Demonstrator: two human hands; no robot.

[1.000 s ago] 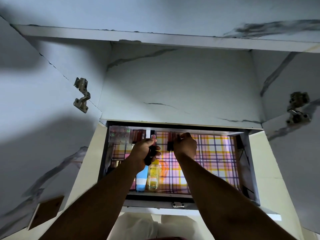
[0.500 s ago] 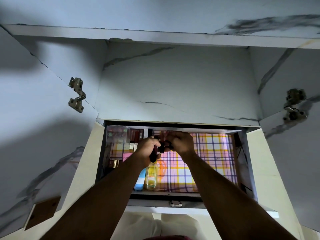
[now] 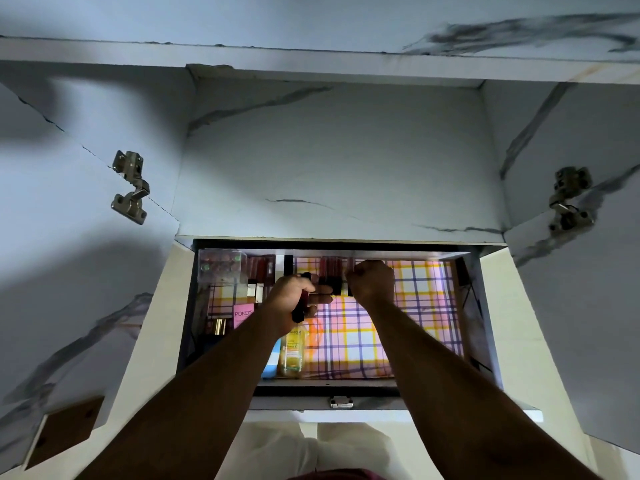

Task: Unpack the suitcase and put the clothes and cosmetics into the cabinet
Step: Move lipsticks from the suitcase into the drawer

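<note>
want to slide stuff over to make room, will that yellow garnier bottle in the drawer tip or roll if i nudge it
The yellow bottle appears to lie on its side on the plaid liner, so tipping seems unlikely. Its rounded body may roll sideways. The blue tube beside it would probably stop a leftward roll.

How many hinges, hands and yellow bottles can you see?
Hinges: 2
Hands, left hand and right hand: 2
Yellow bottle: 1
Total: 5
</note>
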